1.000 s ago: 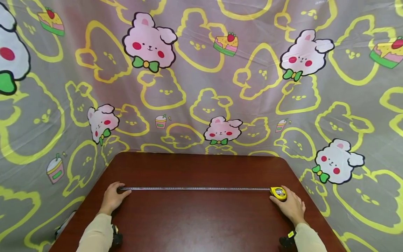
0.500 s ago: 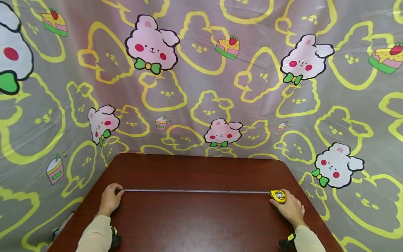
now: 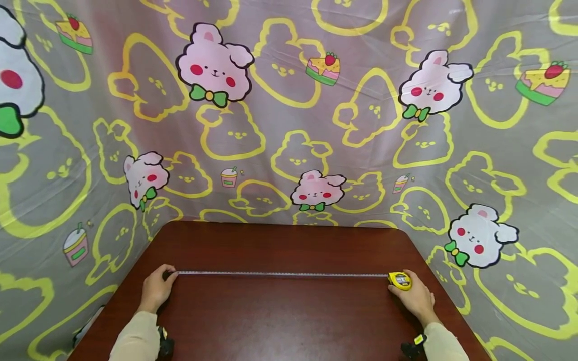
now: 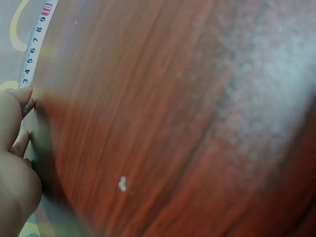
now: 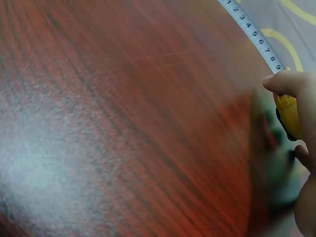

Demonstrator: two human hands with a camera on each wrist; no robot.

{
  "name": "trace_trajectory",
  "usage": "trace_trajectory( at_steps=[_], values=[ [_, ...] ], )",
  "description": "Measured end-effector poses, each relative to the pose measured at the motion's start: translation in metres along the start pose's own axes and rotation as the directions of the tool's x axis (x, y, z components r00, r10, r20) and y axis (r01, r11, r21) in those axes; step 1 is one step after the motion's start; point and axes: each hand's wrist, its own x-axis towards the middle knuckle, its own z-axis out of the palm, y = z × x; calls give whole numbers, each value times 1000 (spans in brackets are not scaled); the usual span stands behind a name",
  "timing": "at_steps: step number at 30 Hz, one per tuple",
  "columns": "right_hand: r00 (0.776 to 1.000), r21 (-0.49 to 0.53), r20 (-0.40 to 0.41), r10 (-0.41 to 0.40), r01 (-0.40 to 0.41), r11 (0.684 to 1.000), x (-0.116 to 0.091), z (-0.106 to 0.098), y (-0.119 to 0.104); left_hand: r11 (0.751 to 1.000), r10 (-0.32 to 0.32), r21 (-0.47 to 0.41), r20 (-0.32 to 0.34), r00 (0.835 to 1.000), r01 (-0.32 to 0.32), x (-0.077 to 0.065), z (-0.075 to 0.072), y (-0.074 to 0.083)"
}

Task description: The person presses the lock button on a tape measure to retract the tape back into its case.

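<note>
A yellow tape measure (image 3: pixel 400 281) is at the right of the table, its blade (image 3: pixel 280 274) drawn out in a straight line to the left. My right hand (image 3: pixel 417 299) grips the yellow case, thumb on the near side and fingers round the far side. At the blade's free end my left hand (image 3: pixel 156 289) pinches the tape between thumb and fingers; the very tip is hidden there. In the left wrist view the printed blade (image 4: pixel 33 47) comes out past the thumb near the 3 mark. The right wrist view has the blade (image 5: pixel 253 32) entering the case (image 5: pixel 288 111) beside the thumb.
The dark red-brown table (image 3: pixel 280 321) has rounded far corners. A grey curtain (image 3: pixel 289 115) printed with rabbits and yellow outlines hangs close behind it and along both sides. Dark wrist cameras sit under both sleeves. A small pale speck (image 4: pixel 122 184) marks the tabletop.
My left hand has shifted slightly left and its thumb has drawn in to pinch the tape's end. My right hand has stayed on the case. The head view has tilted slightly.
</note>
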Motion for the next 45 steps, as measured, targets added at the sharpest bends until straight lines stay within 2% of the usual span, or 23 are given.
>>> trace_trajectory(
  at_steps=[5,12,17,21,30,45],
  values=[
    [1000,55,20,3,-4,998,1,-5,-3,999,-38,-12,-16,999,38,-1,-5,4],
    [1000,222,26,13,-19,975,3,-14,-9,999,-20,-47,-58,998,17,2,-11,9],
    [1000,210,29,1,-7,978,3,-19,-13,998,12,-54,-99,995,-17,4,-18,14],
    [1000,203,19,-7,3,979,1,-26,-16,996,20,-82,-103,994,-29,8,-23,17],
    [999,238,28,-24,17,971,3,-41,-27,989,-61,-137,-83,995,49,6,-37,27],
    [995,205,-4,-99,98,974,9,-69,-42,977,-51,-213,-192,980,9,10,-43,46]
  ],
)
